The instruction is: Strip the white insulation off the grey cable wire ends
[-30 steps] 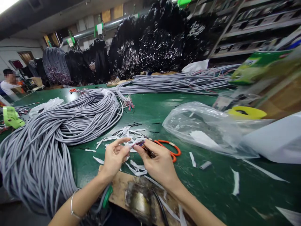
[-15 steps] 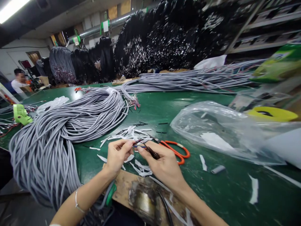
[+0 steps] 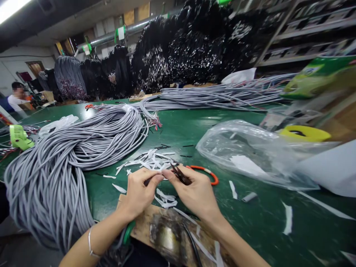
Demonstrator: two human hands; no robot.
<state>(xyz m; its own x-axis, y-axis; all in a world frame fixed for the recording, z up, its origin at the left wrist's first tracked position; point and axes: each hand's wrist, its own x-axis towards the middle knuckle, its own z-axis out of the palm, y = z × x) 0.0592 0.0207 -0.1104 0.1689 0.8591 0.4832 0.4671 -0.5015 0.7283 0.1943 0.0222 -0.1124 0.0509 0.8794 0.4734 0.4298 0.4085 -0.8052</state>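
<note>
Green matting covers the long workbench point(image 3: 250, 230) where a person's two bare hands meet over a scatter of white paper strips point(image 3: 151, 160). At the near edge, the left hand point(image 3: 139, 193) is closed, thumb and forefinger pinched on the end of a thin dark wire point(image 3: 147, 181), a slim bracelet point(image 3: 90, 244) on its wrist. The right hand point(image 3: 196, 193) is likewise closed, its fingertips pressed against those of the left and gripping a small bunch of dark wire ends point(image 3: 179, 174) that stick up and away from the thumb; whether both hands share a single piece cannot be told. Orange-handled scissors point(image 3: 204, 172) lie flat on the mat just behind the right hand, partly hidden by it. A worn wooden board point(image 3: 144, 222) sits beneath both wrists, with more white strips lying across it. To the left, a heavy coil of grey cable point(image 3: 69, 155) spills from the bench middle towards the near edge, its stripped coloured ends point(image 3: 154, 122) splayed near the centre. A crumpled clear plastic bag point(image 3: 244, 152) lies to the right, well apart from the hands, with a yellow tape roll point(image 3: 304, 133) behind it. Further grey cables point(image 3: 217, 96) stretch along the far side, in front of hanging masses of black wire point(image 3: 194, 48). Another person point(image 3: 16, 98) sits at the far left end of the room.
</note>
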